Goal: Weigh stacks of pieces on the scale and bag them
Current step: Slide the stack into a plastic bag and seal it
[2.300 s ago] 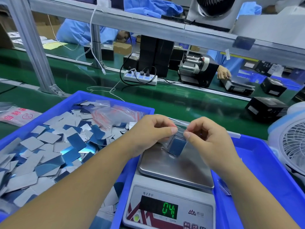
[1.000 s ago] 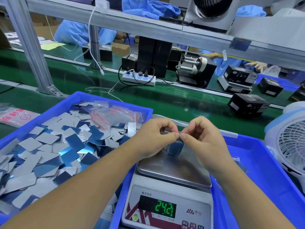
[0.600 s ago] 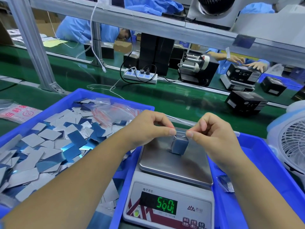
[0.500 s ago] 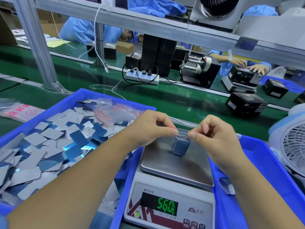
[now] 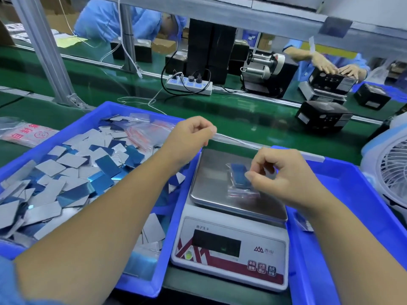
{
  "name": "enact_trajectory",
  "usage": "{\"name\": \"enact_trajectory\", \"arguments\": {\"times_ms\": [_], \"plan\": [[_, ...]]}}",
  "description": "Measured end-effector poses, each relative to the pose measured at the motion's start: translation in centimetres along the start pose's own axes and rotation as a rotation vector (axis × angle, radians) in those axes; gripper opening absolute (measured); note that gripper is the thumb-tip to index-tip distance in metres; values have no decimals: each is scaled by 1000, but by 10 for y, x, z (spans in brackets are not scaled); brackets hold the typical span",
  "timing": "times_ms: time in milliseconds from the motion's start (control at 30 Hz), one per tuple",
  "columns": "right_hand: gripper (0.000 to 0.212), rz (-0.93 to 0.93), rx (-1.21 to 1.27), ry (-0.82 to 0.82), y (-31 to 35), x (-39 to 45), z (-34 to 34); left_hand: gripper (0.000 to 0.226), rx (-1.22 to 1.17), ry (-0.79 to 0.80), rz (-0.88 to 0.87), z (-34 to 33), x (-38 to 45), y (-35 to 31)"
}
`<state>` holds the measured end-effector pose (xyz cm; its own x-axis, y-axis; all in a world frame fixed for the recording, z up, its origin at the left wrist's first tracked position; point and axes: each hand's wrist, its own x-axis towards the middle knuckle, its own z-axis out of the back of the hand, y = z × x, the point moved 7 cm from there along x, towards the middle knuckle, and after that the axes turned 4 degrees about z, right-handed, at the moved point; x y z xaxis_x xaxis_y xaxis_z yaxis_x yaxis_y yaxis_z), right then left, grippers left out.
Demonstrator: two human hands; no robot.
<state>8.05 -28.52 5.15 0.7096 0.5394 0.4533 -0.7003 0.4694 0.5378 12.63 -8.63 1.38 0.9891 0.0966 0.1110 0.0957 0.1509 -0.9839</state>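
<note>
A small clear zip bag [image 5: 239, 180] with a stack of blue pieces inside lies blurred on the steel pan of the scale [image 5: 209, 172]. My right hand [image 5: 284, 175] is just right of the bag, its thumb and forefinger pinching the bag's right edge. Over the gap between the left tray and the scale, my left hand [image 5: 191, 137] has curled fingers and holds nothing. The scale's display [image 5: 217, 243] reads dark. Loose grey and blue pieces [image 5: 72, 170] fill the blue tray [image 5: 103, 106] on the left.
Empty zip bags [image 5: 143, 128] lie at the back of the left tray. A second blue tray [image 5: 352, 194] sits right of the scale, a white fan [image 5: 392, 172] beyond it. Behind run a green conveyor with black boxes [image 5: 323, 115], a power strip [image 5: 189, 84], and other workers.
My hands have parted; the left let go of the bag and drew back to the left. The bag went from upright between both hands to lying on the pan. The display went dark.
</note>
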Motion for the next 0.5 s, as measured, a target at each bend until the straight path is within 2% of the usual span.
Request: {"name": "enact_trajectory", "arguments": {"times_ms": [100,200,333,500], "plan": [[22,-78,136,20,-7,-3,-3,19,102,-23,-3,1,1,7],[24,-84,118,-2,-8,-3,-3,17,171,-5,-8,-2,1,11],[24,-88,77,-3,-10,-3,-5,24,252,2,-48,-5,0,10],[25,-91,76,-11,-12,-3,-5,27,268,4,-53,-3,2,11]]}}
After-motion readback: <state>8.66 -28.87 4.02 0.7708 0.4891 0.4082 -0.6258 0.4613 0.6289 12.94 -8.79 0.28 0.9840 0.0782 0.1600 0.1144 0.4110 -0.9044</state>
